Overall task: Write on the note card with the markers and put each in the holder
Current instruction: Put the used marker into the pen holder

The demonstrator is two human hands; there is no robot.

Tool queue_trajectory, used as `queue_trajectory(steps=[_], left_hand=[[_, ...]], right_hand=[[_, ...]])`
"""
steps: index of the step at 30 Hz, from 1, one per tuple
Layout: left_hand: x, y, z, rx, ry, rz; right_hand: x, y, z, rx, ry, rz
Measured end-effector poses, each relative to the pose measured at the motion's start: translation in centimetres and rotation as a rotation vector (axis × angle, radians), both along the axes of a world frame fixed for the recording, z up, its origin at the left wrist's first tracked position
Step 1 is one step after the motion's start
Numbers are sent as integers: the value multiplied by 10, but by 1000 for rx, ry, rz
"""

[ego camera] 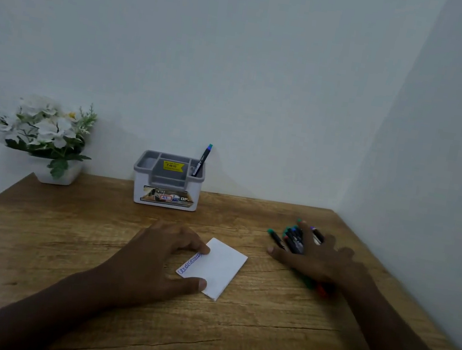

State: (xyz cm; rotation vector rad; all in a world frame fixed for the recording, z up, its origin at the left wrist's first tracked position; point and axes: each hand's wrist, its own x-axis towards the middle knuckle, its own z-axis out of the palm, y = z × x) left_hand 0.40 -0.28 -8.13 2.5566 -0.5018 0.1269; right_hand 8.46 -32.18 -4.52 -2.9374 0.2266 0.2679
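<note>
Your left hand point(153, 256) pins the note card point(218, 268) with fingertip and thumb. Your right hand point(316, 255) lies spread over the marker pile point(289, 238), gripping none. Careless grabbing could roll markers off the table point(230, 338).

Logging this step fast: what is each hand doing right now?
Left hand: open, fingers and thumb resting on the note card, pinning it.
Right hand: open, fingers spread over the pile of markers; none gripped yet.
</note>
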Motion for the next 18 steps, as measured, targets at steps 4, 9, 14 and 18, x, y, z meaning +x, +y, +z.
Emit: queue_trajectory(steps=[4,9,14,18], left_hand=[[1,-1,0,3,17,8],[0,-3,3,7,36,11],[-2,-2,3,15,29,-1],[-2,-3,3,12,18,-10]], right_hand=[[6,32,-12,-32,-133,118],[23,59,-10,55,-321,300],[4,60,1,-3,-621,458],[-9,60,-3,96,-461,471]])
